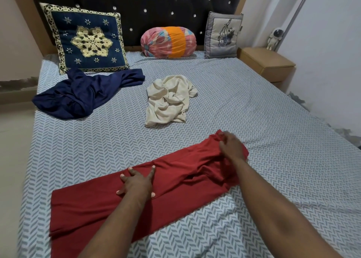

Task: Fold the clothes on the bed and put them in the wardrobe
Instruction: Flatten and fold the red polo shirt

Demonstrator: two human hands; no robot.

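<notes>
A red garment (93, 205) lies stretched in a long band across the near part of the bed (254, 105). My left hand (136, 181) rests flat on its middle with the fingers spread. At the garment's far right end, my right hand (231, 145) has its fingers closed on the bunched red cloth. A crumpled cream garment (168, 101) sits in the middle of the bed. Further left, near the bed's edge, a dark blue garment (82, 94) lies in a loose heap. No wardrobe is in view.
A blue and gold cushion (86, 40), a pink and orange bolster (168, 41) and a grey cushion (222, 36) lean on the dark headboard (136, 5). A wooden bedside table (267, 64) with a small astronaut figure (274, 38) stands at the right.
</notes>
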